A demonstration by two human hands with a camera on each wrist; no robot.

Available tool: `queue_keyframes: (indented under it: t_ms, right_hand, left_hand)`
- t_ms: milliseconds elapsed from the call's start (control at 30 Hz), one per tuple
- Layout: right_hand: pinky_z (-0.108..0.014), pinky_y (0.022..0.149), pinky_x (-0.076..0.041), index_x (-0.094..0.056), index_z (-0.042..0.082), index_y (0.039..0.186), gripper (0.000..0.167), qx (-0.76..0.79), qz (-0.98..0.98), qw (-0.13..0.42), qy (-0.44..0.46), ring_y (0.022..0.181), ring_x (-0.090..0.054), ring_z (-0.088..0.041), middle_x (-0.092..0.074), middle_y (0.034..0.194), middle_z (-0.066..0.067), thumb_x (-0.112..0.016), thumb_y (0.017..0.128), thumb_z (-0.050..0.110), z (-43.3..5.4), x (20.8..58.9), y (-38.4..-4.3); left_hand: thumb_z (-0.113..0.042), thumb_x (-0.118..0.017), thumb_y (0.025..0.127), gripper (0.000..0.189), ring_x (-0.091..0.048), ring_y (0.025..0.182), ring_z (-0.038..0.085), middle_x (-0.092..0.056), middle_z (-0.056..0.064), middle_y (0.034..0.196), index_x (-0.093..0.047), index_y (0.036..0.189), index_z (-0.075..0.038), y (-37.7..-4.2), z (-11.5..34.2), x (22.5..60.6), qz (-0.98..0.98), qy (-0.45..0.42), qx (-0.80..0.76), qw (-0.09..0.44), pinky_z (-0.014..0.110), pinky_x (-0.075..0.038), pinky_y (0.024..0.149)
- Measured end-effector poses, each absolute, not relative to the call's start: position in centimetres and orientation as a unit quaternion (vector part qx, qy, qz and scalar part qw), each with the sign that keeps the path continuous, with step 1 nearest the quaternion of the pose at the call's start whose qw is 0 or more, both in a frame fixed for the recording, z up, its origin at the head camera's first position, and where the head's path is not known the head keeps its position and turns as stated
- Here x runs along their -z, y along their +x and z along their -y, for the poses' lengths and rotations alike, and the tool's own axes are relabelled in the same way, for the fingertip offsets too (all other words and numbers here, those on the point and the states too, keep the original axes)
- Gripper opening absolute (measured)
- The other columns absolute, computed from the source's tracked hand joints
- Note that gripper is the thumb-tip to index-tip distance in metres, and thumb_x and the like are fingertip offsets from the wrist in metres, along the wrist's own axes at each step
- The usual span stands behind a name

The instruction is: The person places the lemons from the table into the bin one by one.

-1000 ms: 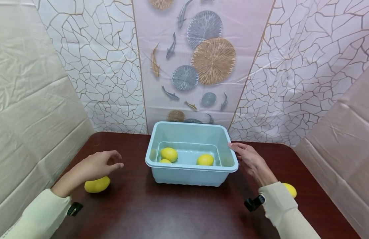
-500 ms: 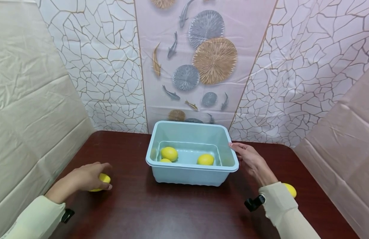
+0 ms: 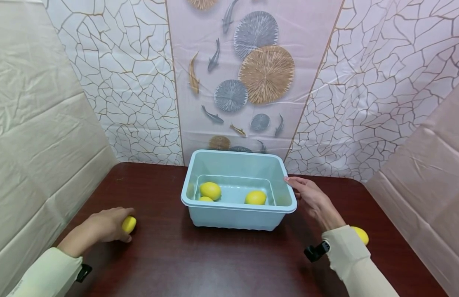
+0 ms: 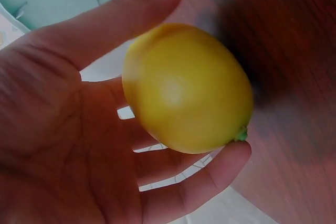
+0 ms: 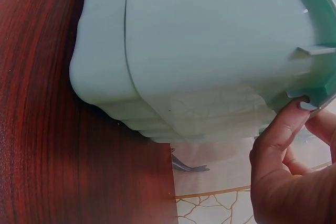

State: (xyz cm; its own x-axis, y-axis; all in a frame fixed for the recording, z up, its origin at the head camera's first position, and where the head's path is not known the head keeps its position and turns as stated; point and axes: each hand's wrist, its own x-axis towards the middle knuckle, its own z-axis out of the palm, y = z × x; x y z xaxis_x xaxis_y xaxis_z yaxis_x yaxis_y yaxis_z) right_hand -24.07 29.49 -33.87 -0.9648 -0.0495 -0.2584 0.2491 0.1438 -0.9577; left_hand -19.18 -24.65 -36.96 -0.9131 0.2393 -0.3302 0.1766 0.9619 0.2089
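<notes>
On the left of the table, my left hand point(image 3: 103, 225) curves its fingers and thumb around a yellow lemon point(image 3: 129, 224). The left wrist view shows this lemon point(image 4: 186, 90) between the thumb and the curled fingers, its green tip facing the fingertips. A light blue plastic tub point(image 3: 238, 208) stands at the middle back. My right hand point(image 3: 314, 202) grips the tub's right rim; in the right wrist view, thumb and fingers pinch the edge. Inside the tub lie a lemon point(image 3: 210, 191) at left, another lemon point(image 3: 255, 197) at right and a partly hidden lemon point(image 3: 205, 199) at the front.
One more lemon point(image 3: 361, 235) lies on the right of the table, partly covered by the right sleeve point(image 3: 349, 247). The dark wooden table point(image 3: 214, 264) ends at a patterned cloth backdrop point(image 3: 140, 103), with cloth walls on both sides.
My left hand came down from above the lemon on the left and closed its fingers around it. The right hand stays on the tub's rim, and the tub has not moved.
</notes>
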Motion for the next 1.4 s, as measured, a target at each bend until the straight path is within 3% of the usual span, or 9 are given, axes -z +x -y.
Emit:
queue_keyframes:
  t_ms: [600, 1000, 1400]
  right_hand:
    - [-0.029, 0.074, -0.060, -0.049, -0.003, 0.150, 0.059, 0.655, -0.743, 0.119, 0.062, 0.090, -0.071, -0.011, -0.073, 0.103, 0.006, -0.062, 0.108, 0.037, -29.5, 33.9, -24.2]
    - [-0.030, 0.072, -0.060, -0.049, -0.003, 0.148, 0.057, 0.661, -0.738, 0.120, 0.062, 0.086, -0.071, -0.011, -0.073, 0.101, 0.006, -0.062, 0.108, 0.036, -29.7, 34.0, -24.0]
    - [-0.030, 0.074, -0.060, -0.050, -0.002, 0.148, 0.058, 0.665, -0.734, 0.119, 0.069, 0.087, -0.071, -0.009, -0.075, 0.101, 0.007, -0.063, 0.107, 0.036, -29.7, 34.1, -24.2]
  left_hand:
    - [-0.019, -0.091, 0.080, 0.059, -0.055, 0.084, 0.026, -0.060, 0.006, 0.097, -0.061, 0.129, -0.004, -19.2, 25.0, 36.6, -0.976, 0.101, -0.096, 0.166, 0.048, -0.047, 0.068]
    - [-0.024, -0.090, 0.080, 0.058, -0.056, 0.080, 0.023, -0.059, 0.003, 0.091, -0.057, 0.126, -0.011, -19.0, 24.3, 35.4, -0.984, 0.098, -0.109, 0.098, 0.045, -0.045, 0.064]
    - [-0.030, -0.083, 0.084, 0.055, -0.055, 0.073, 0.020, -0.060, 0.002, 0.087, -0.062, 0.127, -0.003, -18.6, 23.1, 34.8, -0.976, 0.118, -0.184, 0.021, 0.038, -0.044, 0.061]
